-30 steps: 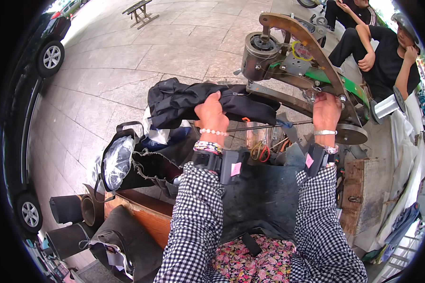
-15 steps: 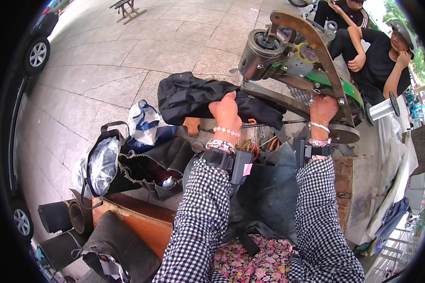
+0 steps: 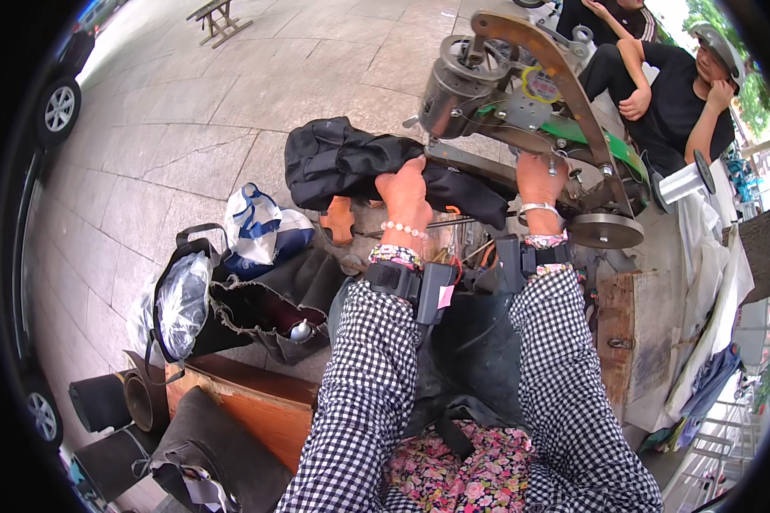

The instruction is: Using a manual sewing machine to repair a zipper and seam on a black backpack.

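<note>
1. The left hand (image 3: 406, 190) gripped a black bag (image 3: 359, 162), fingers curled over the fabric draped across the arm of a cobbler's stitching machine (image 3: 522, 103).
2. The right hand (image 3: 539, 178) rested closed against the machine's frame beside the flat handwheel (image 3: 606, 231); exactly what it clasped could not be told.
3. The work appeared to be at the positioning stage; the next move likely called for steady feeding of the seam.
4. The stand sat outdoors on grey paving (image 3: 188, 111), with open tool bags (image 3: 257, 295) alongside and two seated people (image 3: 659, 85) behind.
</note>
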The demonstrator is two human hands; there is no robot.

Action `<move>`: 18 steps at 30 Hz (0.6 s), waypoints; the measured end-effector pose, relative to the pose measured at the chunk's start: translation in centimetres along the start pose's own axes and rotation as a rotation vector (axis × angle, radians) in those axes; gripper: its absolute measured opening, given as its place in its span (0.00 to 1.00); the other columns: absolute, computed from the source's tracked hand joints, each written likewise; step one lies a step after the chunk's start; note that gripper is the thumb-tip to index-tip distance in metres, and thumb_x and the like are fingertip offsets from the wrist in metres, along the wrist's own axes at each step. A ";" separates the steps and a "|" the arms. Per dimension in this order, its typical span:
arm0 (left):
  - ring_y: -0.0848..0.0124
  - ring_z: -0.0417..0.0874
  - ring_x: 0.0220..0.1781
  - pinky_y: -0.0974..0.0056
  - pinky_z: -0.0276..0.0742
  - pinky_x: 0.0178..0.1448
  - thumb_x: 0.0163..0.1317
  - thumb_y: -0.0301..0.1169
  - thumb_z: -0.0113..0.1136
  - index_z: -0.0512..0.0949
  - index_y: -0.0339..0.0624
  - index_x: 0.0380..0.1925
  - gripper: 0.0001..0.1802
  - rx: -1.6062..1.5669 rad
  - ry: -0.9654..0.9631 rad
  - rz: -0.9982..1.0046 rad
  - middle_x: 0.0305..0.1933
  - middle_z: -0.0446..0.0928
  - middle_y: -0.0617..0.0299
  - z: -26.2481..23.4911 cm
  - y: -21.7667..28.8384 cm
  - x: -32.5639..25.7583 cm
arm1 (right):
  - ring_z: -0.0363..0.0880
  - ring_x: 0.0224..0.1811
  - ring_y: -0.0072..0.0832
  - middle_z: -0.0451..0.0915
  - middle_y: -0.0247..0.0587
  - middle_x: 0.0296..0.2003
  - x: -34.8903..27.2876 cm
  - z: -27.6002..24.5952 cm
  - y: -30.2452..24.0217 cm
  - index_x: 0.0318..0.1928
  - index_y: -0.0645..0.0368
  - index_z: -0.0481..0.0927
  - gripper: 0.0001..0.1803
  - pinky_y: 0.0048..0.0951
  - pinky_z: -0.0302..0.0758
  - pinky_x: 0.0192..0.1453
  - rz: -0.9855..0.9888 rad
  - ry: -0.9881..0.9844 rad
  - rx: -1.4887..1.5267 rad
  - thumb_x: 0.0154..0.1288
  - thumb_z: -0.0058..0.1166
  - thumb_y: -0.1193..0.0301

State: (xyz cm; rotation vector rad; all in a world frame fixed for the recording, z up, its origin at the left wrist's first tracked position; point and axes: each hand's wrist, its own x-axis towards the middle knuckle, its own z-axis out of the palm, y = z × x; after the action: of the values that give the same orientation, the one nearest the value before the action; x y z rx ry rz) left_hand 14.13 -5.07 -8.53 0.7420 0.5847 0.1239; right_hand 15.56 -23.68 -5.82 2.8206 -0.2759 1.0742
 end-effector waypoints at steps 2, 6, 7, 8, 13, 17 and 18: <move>0.70 0.76 0.24 0.66 0.71 0.28 0.43 0.19 0.59 0.74 0.29 0.25 0.07 0.228 0.103 0.013 0.28 0.75 0.59 2.3 1.8 -3.5 | 0.77 0.24 0.47 0.77 0.52 0.19 -0.2 0.2 0.9 0.19 0.61 0.77 0.10 0.41 0.74 0.29 0.100 -0.051 0.119 0.48 0.49 0.67; 0.69 0.76 0.22 0.66 0.72 0.25 0.44 0.19 0.59 0.75 0.29 0.25 0.06 0.074 0.094 -0.041 0.28 0.76 0.57 -1.0 0.6 0.8 | 0.77 0.27 0.44 0.76 0.54 0.22 -1.3 -1.9 -2.6 0.24 0.64 0.77 0.13 0.36 0.73 0.32 0.172 -0.142 0.399 0.53 0.48 0.66; 0.67 0.77 0.22 0.65 0.73 0.24 0.44 0.19 0.59 0.75 0.29 0.26 0.07 0.062 0.073 -0.048 0.28 0.76 0.56 -1.3 0.0 1.3 | 0.76 0.27 0.42 0.75 0.54 0.22 -1.8 -2.7 -1.6 0.24 0.65 0.75 0.14 0.32 0.71 0.31 0.084 -0.177 0.423 0.56 0.47 0.65; 0.65 0.78 0.25 0.62 0.75 0.26 0.46 0.19 0.58 0.74 0.30 0.28 0.07 0.049 0.044 -0.052 0.30 0.76 0.55 -2.0 0.5 1.8 | 0.75 0.26 0.40 0.75 0.52 0.22 -2.2 -5.2 -1.1 0.25 0.65 0.76 0.13 0.31 0.71 0.31 0.095 -0.258 0.652 0.56 0.49 0.66; 0.64 0.79 0.26 0.63 0.79 0.29 0.46 0.20 0.57 0.73 0.28 0.30 0.09 0.059 0.035 -0.054 0.31 0.75 0.55 -1.0 0.2 0.7 | 0.73 0.24 0.46 0.73 0.52 0.21 -6.5 -11.1 8.5 0.20 0.63 0.74 0.17 0.39 0.68 0.26 0.283 -0.404 0.464 0.55 0.50 0.61; 0.63 0.78 0.27 0.61 0.77 0.29 0.48 0.21 0.58 0.73 0.34 0.29 0.07 0.034 0.053 -0.082 0.29 0.75 0.58 -0.8 0.4 1.0 | 0.74 0.16 0.34 0.73 0.44 0.17 -9.0 -7.7 11.9 0.24 0.64 0.72 0.21 0.30 0.69 0.19 0.810 -0.794 0.694 0.55 0.50 0.55; 0.63 0.79 0.28 0.60 0.77 0.29 0.48 0.21 0.57 0.72 0.34 0.30 0.08 0.097 0.075 -0.085 0.29 0.75 0.58 -1.3 0.8 1.0 | 0.74 0.16 0.34 0.73 0.44 0.17 -9.4 -6.4 11.4 0.24 0.64 0.72 0.21 0.30 0.69 0.19 0.789 -0.804 0.719 0.55 0.50 0.55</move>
State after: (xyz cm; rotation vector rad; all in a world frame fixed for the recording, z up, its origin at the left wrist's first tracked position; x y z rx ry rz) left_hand 14.37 -3.43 -9.25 0.8079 0.6966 0.0454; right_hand 2.14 -32.56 -6.88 3.7771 -1.4007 -0.0803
